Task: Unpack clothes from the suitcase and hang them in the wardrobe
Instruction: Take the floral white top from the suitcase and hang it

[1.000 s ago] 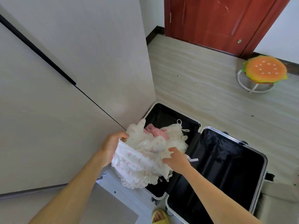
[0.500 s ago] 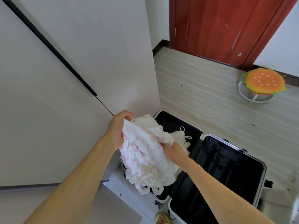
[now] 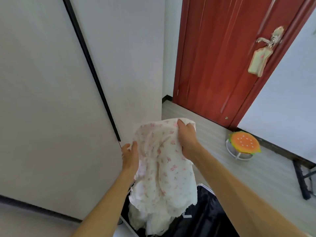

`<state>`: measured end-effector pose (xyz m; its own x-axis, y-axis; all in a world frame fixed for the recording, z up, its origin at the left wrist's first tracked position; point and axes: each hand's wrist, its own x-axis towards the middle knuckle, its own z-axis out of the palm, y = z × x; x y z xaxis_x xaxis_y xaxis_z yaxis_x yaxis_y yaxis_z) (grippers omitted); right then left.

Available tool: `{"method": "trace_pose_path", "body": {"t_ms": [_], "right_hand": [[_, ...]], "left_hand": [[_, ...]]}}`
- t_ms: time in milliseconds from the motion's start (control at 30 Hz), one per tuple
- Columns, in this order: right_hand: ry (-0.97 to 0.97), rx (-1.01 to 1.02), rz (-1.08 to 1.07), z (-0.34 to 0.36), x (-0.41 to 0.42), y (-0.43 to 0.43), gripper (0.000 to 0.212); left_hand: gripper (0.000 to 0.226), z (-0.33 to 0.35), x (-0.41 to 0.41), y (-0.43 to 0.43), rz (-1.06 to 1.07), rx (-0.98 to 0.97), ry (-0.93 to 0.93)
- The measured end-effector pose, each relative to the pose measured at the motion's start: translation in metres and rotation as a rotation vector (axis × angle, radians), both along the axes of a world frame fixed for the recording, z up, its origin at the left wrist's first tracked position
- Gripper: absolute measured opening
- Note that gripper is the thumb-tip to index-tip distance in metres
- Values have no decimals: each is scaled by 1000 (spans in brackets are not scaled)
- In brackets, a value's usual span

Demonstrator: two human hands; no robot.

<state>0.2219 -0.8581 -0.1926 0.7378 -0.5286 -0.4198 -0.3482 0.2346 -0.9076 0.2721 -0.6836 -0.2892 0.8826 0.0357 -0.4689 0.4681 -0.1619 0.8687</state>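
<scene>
My right hand (image 3: 187,139) curls its fingers round the floral garment (image 3: 162,171) above the suitcase (image 3: 205,223); my left hand (image 3: 130,155), fingers straight, touches its edge.

Red door (image 3: 213,57), pale striped floor (image 3: 213,142).

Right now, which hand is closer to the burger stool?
Right. The right hand grips the dress top, on the burger stool side; the left hand is across the dress, by the wardrobe.
</scene>
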Motion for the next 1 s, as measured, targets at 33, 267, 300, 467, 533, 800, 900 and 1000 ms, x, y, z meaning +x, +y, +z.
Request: {"method": "trace_pose_path", "body": {"t_ms": [33,267,300,467,533,800,900,1000], "right_hand": [[-21,-27,3,25,0,3,20],[-201,-115,-29,158,-28,14,18],[-223,-115,-44,171,-33,13,19],[-275,-162,-57,209,-88,-1,21],[-287,-201,-66,210,-117,-12,26],[123,-713,97,119,-235,-46,43],[280,-891,277,91,-257,-50,46],[357,-1074,442,89,-275,-29,57]], "left_hand": [[46,6,-12,2,23,-38,24],[76,44,-94,4,45,-318,398],[85,57,-99,2,-27,-434,512],[38,134,-116,3,-179,-487,286],[38,158,-112,6,-144,-453,102],[16,235,-164,17,-229,-160,-268],[13,258,-198,20,-249,-132,-304],[18,276,-232,24,-297,-98,-321]]}}
